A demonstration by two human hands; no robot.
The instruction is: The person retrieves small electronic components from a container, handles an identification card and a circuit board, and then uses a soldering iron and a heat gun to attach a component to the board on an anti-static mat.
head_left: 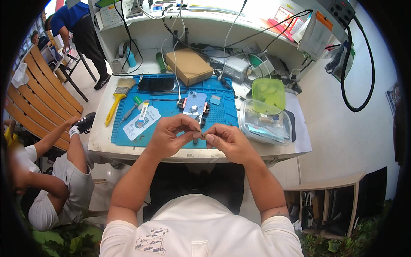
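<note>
My left hand (174, 135) and my right hand (227, 141) meet over the front edge of the workbench, thumbs and forefingers pinched together. Between the fingertips is a tiny dark piece (202, 135), too small to name. Just beyond them a light blue phone (195, 104) lies back up, held in a clamp holder (206, 109) on a blue repair mat (222, 115). A white cable runs down to the phone's upper left edge. Left of my left hand lies a white printed card (141, 124) with a small narrow packet (144, 111) on it.
Brush (116, 98), screwdriver (129, 112) and dark phone (156, 85) lie at left. A cardboard box (188, 66) stands behind. At right are a clear plastic tub (265, 124) and green lid (269, 95). Cables hang from the shelf (214, 21). A person (60, 180) sits close at left.
</note>
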